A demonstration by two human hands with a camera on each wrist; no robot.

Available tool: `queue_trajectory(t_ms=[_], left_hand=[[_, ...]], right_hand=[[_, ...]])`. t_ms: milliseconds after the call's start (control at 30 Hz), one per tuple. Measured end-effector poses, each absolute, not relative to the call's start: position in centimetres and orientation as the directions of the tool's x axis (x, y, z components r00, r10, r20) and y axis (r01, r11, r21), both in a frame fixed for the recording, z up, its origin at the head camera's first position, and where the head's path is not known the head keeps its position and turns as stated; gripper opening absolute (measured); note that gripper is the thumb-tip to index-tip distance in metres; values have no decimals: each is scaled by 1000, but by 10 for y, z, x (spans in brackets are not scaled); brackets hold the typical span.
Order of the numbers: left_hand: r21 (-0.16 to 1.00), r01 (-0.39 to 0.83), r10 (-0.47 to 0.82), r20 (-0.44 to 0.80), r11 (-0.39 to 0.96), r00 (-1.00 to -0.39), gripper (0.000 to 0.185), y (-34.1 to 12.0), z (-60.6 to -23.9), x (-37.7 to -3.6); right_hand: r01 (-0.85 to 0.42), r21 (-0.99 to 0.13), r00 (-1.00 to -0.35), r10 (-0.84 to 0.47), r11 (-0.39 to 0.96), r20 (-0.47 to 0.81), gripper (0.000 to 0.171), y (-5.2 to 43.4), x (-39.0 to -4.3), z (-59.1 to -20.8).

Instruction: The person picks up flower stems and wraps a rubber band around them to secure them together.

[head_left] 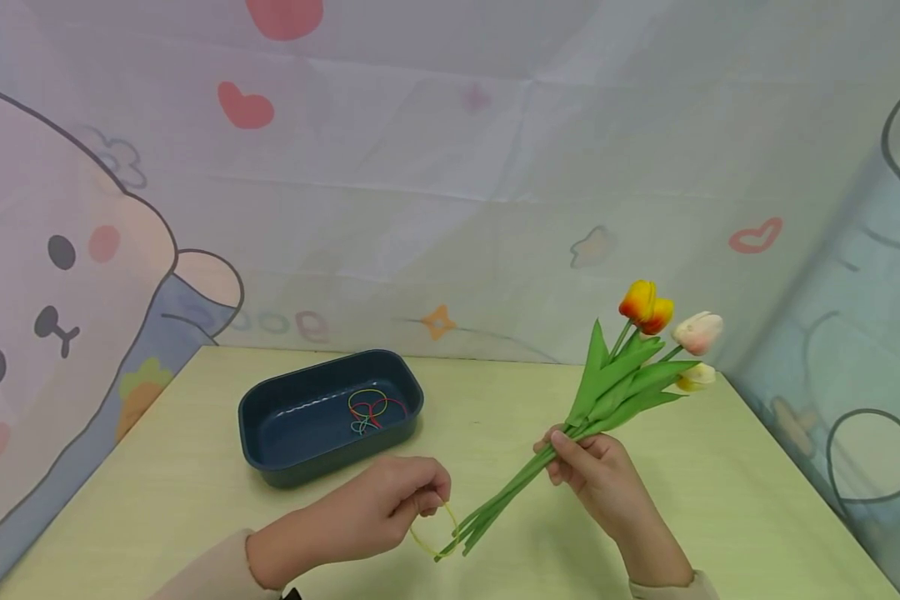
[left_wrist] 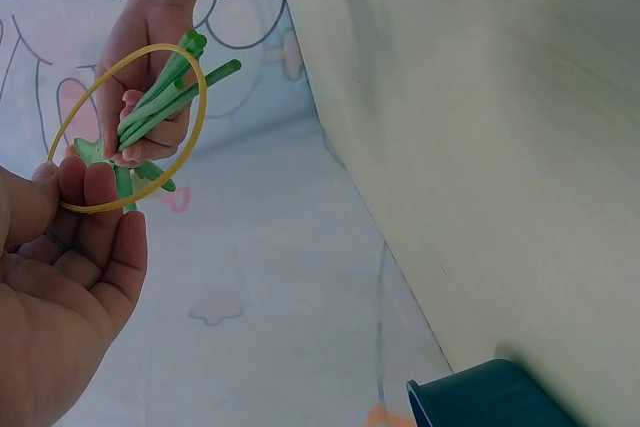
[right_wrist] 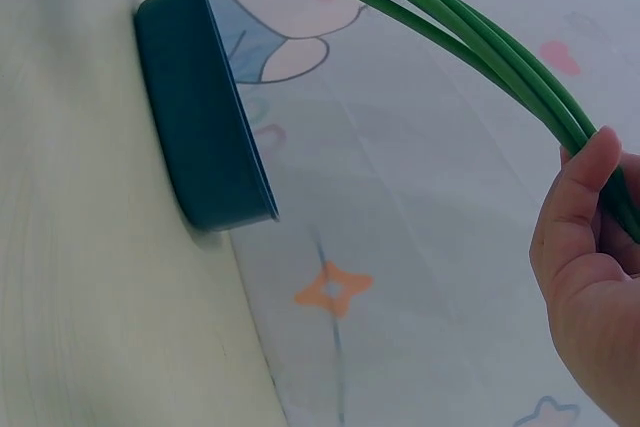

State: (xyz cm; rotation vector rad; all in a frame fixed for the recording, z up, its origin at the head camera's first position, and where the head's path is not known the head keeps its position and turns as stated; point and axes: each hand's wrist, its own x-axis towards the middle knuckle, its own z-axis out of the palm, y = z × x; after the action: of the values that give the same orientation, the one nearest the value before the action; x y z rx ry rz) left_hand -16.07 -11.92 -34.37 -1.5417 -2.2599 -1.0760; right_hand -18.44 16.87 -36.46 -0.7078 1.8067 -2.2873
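Observation:
My right hand (head_left: 596, 479) holds a bunch of artificial tulips (head_left: 513, 483) by their green stems, tilted with the blooms up to the right. The heads are orange-yellow, pale pink and pale yellow, above broad green leaves. Between thumb and fingers, my left hand (head_left: 390, 506) pinches a yellow rubber band (left_wrist: 205, 97), which hangs as an open loop beside the lower stem ends. In the left wrist view the stem tips overlap the loop. The right wrist view shows the right fingers (right_wrist: 575, 207) curled round the stems.
A dark blue rectangular tub (head_left: 330, 460) stands on the pale wooden table (head_left: 195, 500), behind the left hand. Several rubber bands (head_left: 367, 404) in red, yellow and green lie at its right end. A printed cloth (head_left: 420, 167) with cartoon figures hangs behind the table.

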Motion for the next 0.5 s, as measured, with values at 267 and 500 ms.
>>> queue_trajectory(t_ms=[267, 500], left_hand=[[441, 877, 731, 533, 191, -427, 21, -117, -344, -163], [479, 858, 727, 519, 188, -449, 18, -110, -342, -164]], right_hand=[[-173, -943, -865, -414, -285, 284, 33, 169, -185, -366], [-155, -932, -842, -451, -327, 298, 33, 169, -182, -364]])
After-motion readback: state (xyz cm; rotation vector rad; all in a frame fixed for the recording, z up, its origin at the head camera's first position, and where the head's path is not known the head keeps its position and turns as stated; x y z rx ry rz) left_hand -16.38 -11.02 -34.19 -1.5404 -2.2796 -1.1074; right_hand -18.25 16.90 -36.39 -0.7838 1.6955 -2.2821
